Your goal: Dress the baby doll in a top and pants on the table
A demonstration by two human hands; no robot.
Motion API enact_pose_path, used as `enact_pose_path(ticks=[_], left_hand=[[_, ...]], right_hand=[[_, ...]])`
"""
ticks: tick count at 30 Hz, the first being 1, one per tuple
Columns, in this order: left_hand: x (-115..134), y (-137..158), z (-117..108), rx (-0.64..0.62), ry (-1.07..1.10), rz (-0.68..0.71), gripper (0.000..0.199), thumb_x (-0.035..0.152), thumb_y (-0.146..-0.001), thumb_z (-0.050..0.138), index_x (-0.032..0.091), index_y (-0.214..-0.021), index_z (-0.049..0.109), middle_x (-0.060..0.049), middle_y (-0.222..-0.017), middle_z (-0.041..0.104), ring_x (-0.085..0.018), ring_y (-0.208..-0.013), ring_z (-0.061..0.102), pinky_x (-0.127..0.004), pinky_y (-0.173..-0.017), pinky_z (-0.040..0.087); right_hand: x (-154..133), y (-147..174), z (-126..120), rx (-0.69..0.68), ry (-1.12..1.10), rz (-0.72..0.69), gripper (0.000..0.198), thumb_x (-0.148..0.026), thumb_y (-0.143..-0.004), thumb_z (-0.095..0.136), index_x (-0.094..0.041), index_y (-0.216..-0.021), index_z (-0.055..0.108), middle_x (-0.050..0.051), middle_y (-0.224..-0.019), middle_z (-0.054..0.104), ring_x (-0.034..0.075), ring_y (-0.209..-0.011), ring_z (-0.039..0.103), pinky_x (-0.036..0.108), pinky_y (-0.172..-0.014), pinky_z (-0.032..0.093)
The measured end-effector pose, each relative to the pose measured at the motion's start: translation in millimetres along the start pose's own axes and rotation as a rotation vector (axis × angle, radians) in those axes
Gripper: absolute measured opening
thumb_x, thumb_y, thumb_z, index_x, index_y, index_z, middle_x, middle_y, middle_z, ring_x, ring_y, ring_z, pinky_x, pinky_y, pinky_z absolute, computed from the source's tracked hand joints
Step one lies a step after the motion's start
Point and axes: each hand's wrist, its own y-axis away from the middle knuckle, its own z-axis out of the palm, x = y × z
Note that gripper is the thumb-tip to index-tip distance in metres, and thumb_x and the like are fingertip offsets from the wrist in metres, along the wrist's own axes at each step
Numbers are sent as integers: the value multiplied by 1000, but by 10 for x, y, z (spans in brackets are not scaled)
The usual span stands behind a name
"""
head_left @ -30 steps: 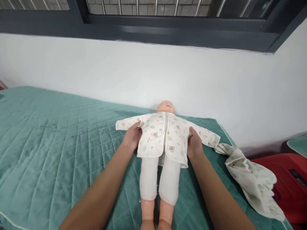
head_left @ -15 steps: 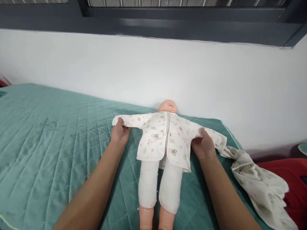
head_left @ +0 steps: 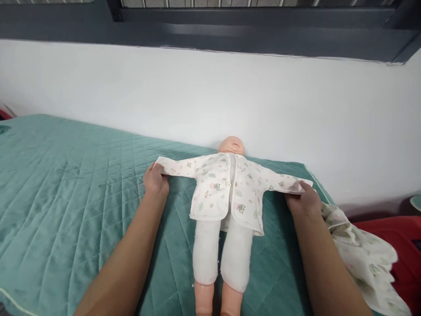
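Note:
A baby doll (head_left: 232,144) lies on its back, its head close to the white wall. It wears a white printed baby jacket (head_left: 210,193), with one button near mid-chest and the front edges parting below. Both sleeves stretch out sideways. My left hand (head_left: 156,180) pinches the cuff end of the sleeve on the left. On the right, my right hand (head_left: 304,199) grips the other sleeve near its cuff, thumb on top. White padded fabric covers the doll's upper legs (head_left: 235,259); bare plastic shows below. The doll's own hands are hidden.
A green quilted cover (head_left: 82,184) lies beneath the doll. Crumpled printed cloth (head_left: 365,259) sits at the right edge, partly over a red object (head_left: 404,241). Behind rises a white wall (head_left: 184,92), topped by a dark frame (head_left: 230,30).
My right hand has slid outward along its sleeve to the cuff. My left hand has shifted slightly left to its cuff end, drawing that sleeve straighter.

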Motion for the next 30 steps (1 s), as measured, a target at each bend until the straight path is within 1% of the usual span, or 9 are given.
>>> enact_pose_path(ticks=[5, 9, 12, 14, 17, 20, 23, 27, 30], left_hand=[[49, 102, -45, 60, -161, 204, 54, 2, -79, 59, 17, -128, 44, -14, -155, 37, -18, -144, 38, -36, -123, 27], [70, 509, -176, -137, -483, 551, 56, 5, -80, 54, 19, -134, 47, -10, -155, 40, -22, -147, 32, -42, -127, 19], [54, 906, -441, -510, -640, 738, 57, 4, -80, 46, 22, -134, 50, -8, -149, 47, -22, -142, 40, -44, -123, 28], [48, 1129, -670, -730, -700, 702, 60, 6, -80, 46, 24, -137, 48, -8, -149, 46, -23, -141, 41, -45, -120, 34], [68, 1333, -958, -884, -808, 602, 63, 10, -80, 51, 25, -141, 43, -10, -143, 50, -24, -132, 51, -45, -113, 41], [112, 1407, -1045, -867, -917, 551, 54, 15, -81, 55, 23, -134, 47, -10, -126, 60, -23, -115, 61, -41, -104, 47], [149, 1439, -928, -801, -1064, 556, 35, 24, -82, 61, 21, -117, 55, -8, -110, 64, -24, -104, 63, -40, -95, 48], [150, 1482, -724, -726, -1242, 542, 11, 26, -86, 55, 20, -95, 56, -5, -92, 66, -23, -85, 62, -35, -77, 45], [137, 1511, -710, -704, -1178, 534, 2, 22, -85, 51, 21, -85, 53, -1, -80, 62, -19, -74, 57, -29, -68, 41]], right_hand=[[25, 24, -137, 183, 252, -514, 39, -5, -74, 55, -20, -110, 53, 5, -117, 63, 14, -111, 64, 35, -106, 49], [195, 408, -187, -58, 553, -848, 48, -16, -77, 60, -18, -125, 56, 9, -136, 57, 20, -131, 51, 44, -120, 32], [356, 882, -266, -433, 669, -805, 48, -30, -84, 59, -22, -132, 55, 8, -142, 53, 24, -134, 49, 49, -116, 37], [425, 1191, -390, -661, 711, -745, 51, -31, -87, 59, -28, -137, 52, 6, -147, 49, 24, -138, 45, 49, -117, 36], [463, 1524, -635, -849, 771, -755, 53, -26, -88, 56, -32, -141, 48, 5, -150, 46, 24, -140, 41, 50, -118, 33], [488, 1666, -796, -860, 850, -816, 56, -22, -87, 55, -31, -142, 46, 6, -150, 44, 25, -139, 41, 50, -117, 33], [536, 1684, -780, -734, 973, -847, 55, -22, -85, 54, -26, -139, 47, 10, -141, 49, 27, -131, 45, 50, -109, 40], [556, 1644, -666, -583, 1122, -796, 45, -23, -80, 51, -18, -125, 56, 10, -106, 59, 26, -101, 55, 45, -89, 49], [506, 1596, -673, -530, 1132, -787, 37, -21, -79, 48, -17, -114, 60, 5, -89, 56, 22, -82, 54, 38, -77, 48]])
